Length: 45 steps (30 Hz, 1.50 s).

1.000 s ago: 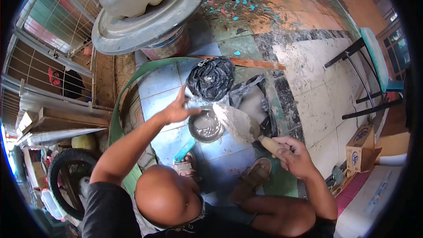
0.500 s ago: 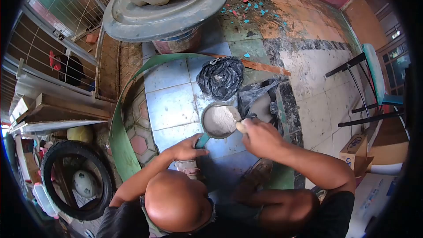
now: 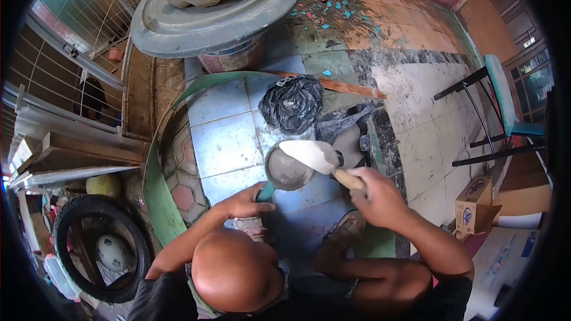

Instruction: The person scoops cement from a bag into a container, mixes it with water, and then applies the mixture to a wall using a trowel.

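Observation:
My left hand (image 3: 245, 202) is closed round the green handle (image 3: 265, 192) of a round dipper standing on the tiles. Smooth grey paste (image 3: 290, 170) fills the dipper. My right hand (image 3: 380, 197) grips the wooden handle of a trowel (image 3: 310, 156). Its pale, coated blade is over the dipper's far right rim, pointing left. Just beyond the dipper sits a bunched black plastic bag (image 3: 292, 106). To its right, an opened plastic bag shows grey powder (image 3: 350, 147).
A large grey lid (image 3: 143, 35) tops a bucket at the back left. A green strip (image 3: 156, 193) curves along the floor. A tyre (image 3: 62, 244) lies lower left; a chair (image 3: 499, 95) and a cardboard box (image 3: 474, 205) are right. Rubble (image 3: 333, 6) covers the far floor.
My right hand has moved right and slightly down, lifting the trowel out of the dipper. The whitish heap in the dipper now appears as smooth grey paste. My left hand keeps the handle.

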Tool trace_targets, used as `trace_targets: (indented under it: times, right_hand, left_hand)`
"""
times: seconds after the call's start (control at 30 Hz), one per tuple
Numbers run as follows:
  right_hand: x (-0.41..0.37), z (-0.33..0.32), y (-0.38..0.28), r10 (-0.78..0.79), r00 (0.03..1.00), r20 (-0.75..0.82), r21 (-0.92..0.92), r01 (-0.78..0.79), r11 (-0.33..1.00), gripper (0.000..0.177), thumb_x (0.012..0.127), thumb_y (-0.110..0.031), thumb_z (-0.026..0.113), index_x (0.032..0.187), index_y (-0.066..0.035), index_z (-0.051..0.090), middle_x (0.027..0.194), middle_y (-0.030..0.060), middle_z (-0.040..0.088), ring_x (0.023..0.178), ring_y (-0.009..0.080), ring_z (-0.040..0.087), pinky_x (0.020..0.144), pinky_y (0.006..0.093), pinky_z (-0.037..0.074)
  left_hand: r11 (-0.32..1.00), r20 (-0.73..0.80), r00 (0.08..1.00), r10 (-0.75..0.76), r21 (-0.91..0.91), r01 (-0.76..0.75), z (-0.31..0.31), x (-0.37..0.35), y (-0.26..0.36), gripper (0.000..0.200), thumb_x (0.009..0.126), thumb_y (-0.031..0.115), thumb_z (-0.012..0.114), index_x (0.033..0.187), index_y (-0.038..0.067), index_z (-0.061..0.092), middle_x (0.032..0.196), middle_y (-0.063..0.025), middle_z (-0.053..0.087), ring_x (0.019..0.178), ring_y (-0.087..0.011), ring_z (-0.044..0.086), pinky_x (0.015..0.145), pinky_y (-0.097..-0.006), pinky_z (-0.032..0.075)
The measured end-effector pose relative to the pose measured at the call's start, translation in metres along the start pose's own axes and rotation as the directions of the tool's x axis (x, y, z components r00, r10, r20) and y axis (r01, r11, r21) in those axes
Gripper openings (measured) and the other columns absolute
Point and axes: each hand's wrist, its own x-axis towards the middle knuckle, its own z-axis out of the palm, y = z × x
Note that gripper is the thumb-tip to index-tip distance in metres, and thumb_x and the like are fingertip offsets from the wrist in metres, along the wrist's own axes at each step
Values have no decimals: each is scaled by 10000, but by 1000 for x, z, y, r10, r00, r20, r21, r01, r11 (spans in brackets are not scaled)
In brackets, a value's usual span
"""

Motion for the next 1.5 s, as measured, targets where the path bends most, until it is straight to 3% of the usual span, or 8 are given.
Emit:
trace_targets:
  times: [0.1, 0.23, 0.4, 0.67, 0.77, 0.9, 1.17, 1.5]
  right_hand:
    - [-22, -31, 16, 176, 984, -30, 289, -160, 944, 379, 949, -156, 671, 1307, -46, 611, 974, 148, 705, 896, 293, 706, 840, 409, 539]
    - [-69, -93, 23, 479, 877, 19, 623, -385, 681, 337, 946, -77, 647, 1278, -20, 623, 877, 39, 647, 650, 57, 517, 557, 233, 422]
    - [-116, -101, 55, 653, 755, -51, 679, -453, 577, 323, 941, -52, 637, 1263, -22, 631, 855, 32, 629, 611, 4, 445, 494, 183, 337]
    - [-61, 44, 131, 245, 916, -319, 142, -209, 968, 418, 929, -177, 675, 1300, 4, 604, 1207, 298, 657, 1074, 447, 673, 896, 479, 553]
    - [-31, 84, 133, 428, 847, -315, -9, -453, 891, 474, 917, -217, 684, 1316, 16, 573, 1290, 321, 609, 1116, 485, 642, 927, 525, 544]
    - [-24, 129, 147, 316, 842, -438, 76, -315, 946, 434, 907, -168, 664, 1290, 17, 581, 1169, 307, 631, 1036, 502, 641, 899, 537, 535]
    - [-33, 140, 144, 313, 813, -491, 319, -167, 933, 419, 882, -143, 683, 1255, 27, 595, 1169, 280, 656, 1085, 486, 629, 957, 508, 513]
    - [-27, 153, 147, 423, 828, -368, 613, -126, 780, 375, 942, -167, 673, 1253, 35, 620, 1125, 263, 702, 1030, 425, 699, 891, 449, 557]
  left_hand:
    - [998, 50, 998, -44, -48, 46, -5, -1, 3, 812, 947, 312, 768, 1562, 11, 331, 1113, -115, 663, 965, -189, 661, 884, -339, 530]
    - [966, -41, 996, -77, 245, 85, -20, 0, 17, 987, 902, 445, 792, 1595, -20, 264, 1265, -215, 649, 1124, -276, 663, 989, -385, 511]
    - [839, -292, 927, 234, 542, -41, -44, 20, 96, 1023, 846, 454, 803, 1553, -95, 307, 1440, -324, 536, 1354, -425, 531, 1162, -438, 405]
    - [562, -172, 860, 480, 813, -151, 3, 102, 238, 999, 884, 494, 751, 1568, -57, 275, 1450, -326, 519, 1389, -421, 497, 1167, -436, 398]
    - [516, -252, 828, 501, 855, -53, 31, 125, 262, 816, 912, 466, 706, 1489, -46, 441, 1405, -304, 563, 1327, -437, 540, 1135, -448, 428]
    - [596, -240, 847, 475, 795, -109, 44, 153, 277, 403, 957, 394, 653, 1172, 64, 734, 1225, -235, 686, 1162, -418, 651, 1019, -463, 516]
    - [633, -157, 839, 520, 731, -255, 51, 154, 288, 304, 955, 298, 667, 1035, 11, 726, 1148, -254, 687, 1079, -441, 660, 922, -471, 529]
    - [632, -87, 845, 528, 705, -322, 49, 163, 284, 373, 970, 316, 706, 855, -26, 610, 854, -179, 589, 757, -267, 577, 735, -409, 476]
